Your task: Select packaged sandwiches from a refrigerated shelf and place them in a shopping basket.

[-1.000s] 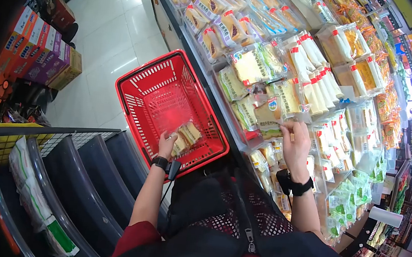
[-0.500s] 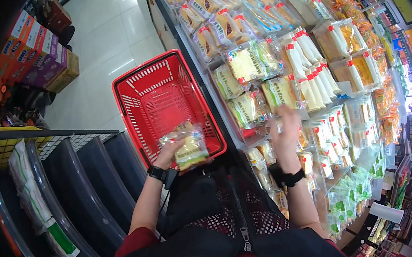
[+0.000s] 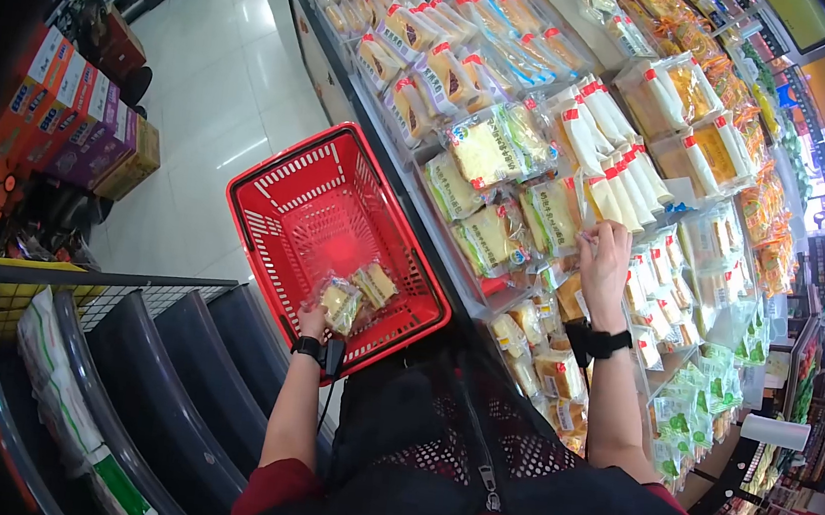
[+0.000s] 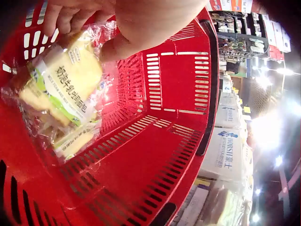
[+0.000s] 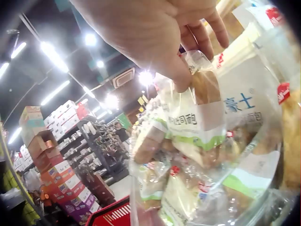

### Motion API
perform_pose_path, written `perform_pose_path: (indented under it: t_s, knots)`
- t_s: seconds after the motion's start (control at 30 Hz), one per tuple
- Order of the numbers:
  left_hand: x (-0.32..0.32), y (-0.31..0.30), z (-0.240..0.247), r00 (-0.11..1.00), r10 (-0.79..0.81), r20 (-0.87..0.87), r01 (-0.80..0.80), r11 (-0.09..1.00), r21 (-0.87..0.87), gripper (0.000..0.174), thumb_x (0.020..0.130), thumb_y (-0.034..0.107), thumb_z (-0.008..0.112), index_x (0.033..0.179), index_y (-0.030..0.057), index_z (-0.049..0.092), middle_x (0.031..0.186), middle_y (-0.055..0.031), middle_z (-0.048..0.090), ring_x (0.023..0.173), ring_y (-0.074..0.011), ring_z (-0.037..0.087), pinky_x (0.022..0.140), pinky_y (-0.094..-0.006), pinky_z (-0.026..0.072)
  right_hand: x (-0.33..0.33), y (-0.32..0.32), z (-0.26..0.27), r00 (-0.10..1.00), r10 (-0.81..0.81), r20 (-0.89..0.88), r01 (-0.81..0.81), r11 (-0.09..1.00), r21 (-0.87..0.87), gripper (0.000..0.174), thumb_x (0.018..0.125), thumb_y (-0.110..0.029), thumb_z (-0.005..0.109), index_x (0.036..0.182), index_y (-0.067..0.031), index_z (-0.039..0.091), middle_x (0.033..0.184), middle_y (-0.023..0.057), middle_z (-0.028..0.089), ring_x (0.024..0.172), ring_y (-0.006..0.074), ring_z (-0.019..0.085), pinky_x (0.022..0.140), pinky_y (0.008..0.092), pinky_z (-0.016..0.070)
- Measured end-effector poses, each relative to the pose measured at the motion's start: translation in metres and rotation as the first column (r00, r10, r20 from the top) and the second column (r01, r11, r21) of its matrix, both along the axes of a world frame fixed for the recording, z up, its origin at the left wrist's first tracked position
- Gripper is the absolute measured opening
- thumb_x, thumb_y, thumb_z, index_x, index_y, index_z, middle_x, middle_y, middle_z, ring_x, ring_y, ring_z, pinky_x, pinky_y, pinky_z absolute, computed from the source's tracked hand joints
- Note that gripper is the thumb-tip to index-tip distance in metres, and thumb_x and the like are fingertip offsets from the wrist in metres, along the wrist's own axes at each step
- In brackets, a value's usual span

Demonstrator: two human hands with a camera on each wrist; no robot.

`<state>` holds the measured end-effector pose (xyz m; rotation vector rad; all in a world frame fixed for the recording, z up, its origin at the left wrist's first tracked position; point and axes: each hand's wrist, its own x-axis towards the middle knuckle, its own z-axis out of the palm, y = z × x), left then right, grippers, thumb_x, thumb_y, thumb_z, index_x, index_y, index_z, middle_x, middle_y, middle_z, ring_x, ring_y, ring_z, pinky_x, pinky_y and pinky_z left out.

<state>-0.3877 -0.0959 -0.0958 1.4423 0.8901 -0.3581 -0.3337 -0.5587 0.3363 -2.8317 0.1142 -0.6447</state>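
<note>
In the head view the left hand (image 3: pixel 312 323) is inside the red basket (image 3: pixel 353 133), gripping a wrapped bread (image 3: pixel 339 305) by its plastic. Another pack (image 3: pixel 375 284) lies beside it. The left wrist view has the thumb and fingers of the left hand (image 4: pixel 146 23) at the top of the bread pack (image 4: pixel 70 77), with a second pack (image 4: pixel 77 141) below. Over the bread display, the right hand (image 3: pixel 604 268) pinches a clear wrapper. From the right wrist, the right hand (image 5: pixel 141 37) holds the top of a green-striped bread pack (image 5: pixel 197 106) between thumb and fingers.
Rows of wrapped bread (image 3: pixel 437 74) fill the display to the right of the basket. Dark curved dividers (image 3: pixel 152 391) stand at the lower left. Stacked cartons (image 3: pixel 85 123) are across the tiled floor (image 3: pixel 204 85).
The left hand's pack was held up near the basket's front edge half a second ago and is now lower inside. The right hand, previously off the packs, has taken hold of one.
</note>
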Motion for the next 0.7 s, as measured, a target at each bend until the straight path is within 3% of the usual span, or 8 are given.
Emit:
perform_pose_path:
  t_s: [0.07, 0.13, 0.2, 0.23, 0.3, 0.4, 0.53, 0.7]
  knots:
    - [0.005, -0.033, 0.077, 0.994, 0.103, -0.047, -0.091, 0.975, 0.204, 0.058, 0.078, 0.011, 0.064, 0.129, -0.0033, 0.042, 0.118, -0.0171, 0.056, 0.104, -0.0273, 0.058, 0.084, -0.036, 0.051, -0.008, 0.015, 0.016, 0.999, 0.02, -0.026, -0.018, 0.997, 0.077, 0.016, 0.079, -0.003, 0.067, 0.089, -0.0008, 0.055, 0.1, 0.0137, 0.058, 0.093, 0.0307, 0.055, 0.081, 0.0397, 0.0436]
    - [0.007, -0.047, 0.105, 0.996, -0.079, 0.046, 0.037, 0.809, 0.586, 0.065, 0.079, 0.013, 0.067, 0.136, -0.0007, 0.038, 0.126, -0.0164, 0.052, 0.115, -0.0246, 0.053, 0.094, -0.035, 0.0453, -0.018, 0.038, 0.032, 0.987, 0.154, 0.035, -0.157, 0.981, 0.112, 0.013, 0.081, -0.003, 0.066, 0.084, -0.0011, 0.053, 0.092, 0.0119, 0.06, 0.084, 0.0286, 0.055, 0.074, 0.0378, 0.0447]
    - [0.01, -0.053, 0.114, 0.944, -0.122, 0.307, 0.105, 0.992, 0.071, 0.07, 0.08, 0.016, 0.07, 0.139, 0.0008, 0.036, 0.134, -0.0164, 0.046, 0.121, -0.0286, 0.048, 0.099, -0.0374, 0.0403, -0.028, 0.06, 0.038, 0.988, 0.157, -0.009, -0.151, 0.96, 0.234, 0.011, 0.083, -0.002, 0.064, 0.087, -0.0005, 0.054, 0.094, 0.0116, 0.062, 0.082, 0.0272, 0.057, 0.072, 0.0361, 0.0471]
    - [0.014, -0.065, 0.164, 0.959, -0.134, 0.249, 0.191, 0.956, -0.222, 0.072, 0.082, 0.02, 0.07, 0.142, 0.0036, 0.033, 0.137, -0.0146, 0.045, 0.124, -0.0275, 0.046, 0.101, -0.0388, 0.0382, -0.032, 0.072, 0.037, 0.978, 0.206, -0.043, -0.168, 0.889, 0.425, 0.01, 0.083, -0.002, 0.063, 0.088, -0.0003, 0.055, 0.093, 0.012, 0.062, 0.08, 0.0271, 0.059, 0.071, 0.035, 0.0485]
    - [0.017, -0.088, 0.24, 0.931, -0.197, 0.307, 0.354, 0.689, -0.632, 0.074, 0.085, 0.029, 0.069, 0.144, 0.0081, 0.029, 0.141, -0.0112, 0.042, 0.127, -0.0246, 0.043, 0.101, -0.0413, 0.0391, -0.039, 0.097, 0.029, 0.944, 0.315, -0.1, -0.173, 0.73, 0.662, 0.009, 0.085, -0.003, 0.062, 0.09, -0.0002, 0.055, 0.093, 0.0128, 0.062, 0.079, 0.0269, 0.061, 0.07, 0.0335, 0.0505]
    - [0.014, -0.112, 0.277, 0.865, -0.096, 0.493, 0.502, 0.226, -0.835, 0.069, 0.087, 0.03, 0.066, 0.142, 0.0083, 0.03, 0.137, -0.0105, 0.047, 0.124, -0.0245, 0.049, 0.1, -0.0439, 0.0435, -0.044, 0.124, 0.008, 0.845, 0.489, -0.218, -0.218, 0.686, 0.694, 0.011, 0.085, -0.007, 0.062, 0.093, -0.0015, 0.056, 0.091, 0.0141, 0.06, 0.081, 0.0285, 0.062, 0.072, 0.034, 0.0506]
    - [0.015, -0.115, 0.245, 0.955, -0.09, 0.283, 0.292, 0.451, -0.843, 0.053, 0.09, 0.018, 0.063, 0.135, 0.0045, 0.039, 0.129, -0.0116, 0.054, 0.117, -0.0268, 0.055, 0.099, -0.0444, 0.0461, -0.04, 0.113, -0.011, 0.777, 0.575, -0.256, -0.371, 0.747, 0.551, 0.017, 0.085, -0.013, 0.063, 0.096, -0.002, 0.058, 0.092, 0.0149, 0.06, 0.093, 0.0329, 0.058, 0.082, 0.0392, 0.0476]
    - [0.016, -0.073, 0.202, 0.982, -0.041, 0.184, 0.142, 0.802, -0.58, 0.041, 0.089, 0.01, 0.061, 0.127, 0.003, 0.045, 0.118, -0.0143, 0.06, 0.106, -0.0277, 0.062, 0.087, -0.0433, 0.0545, -0.034, 0.039, -0.025, 0.92, 0.197, -0.34, -0.234, 0.969, -0.073, 0.043, 0.074, -0.01, 0.07, 0.115, -0.0061, 0.057, 0.121, 0.0173, 0.053, 0.112, 0.0337, 0.05, 0.093, 0.0432, 0.0426]
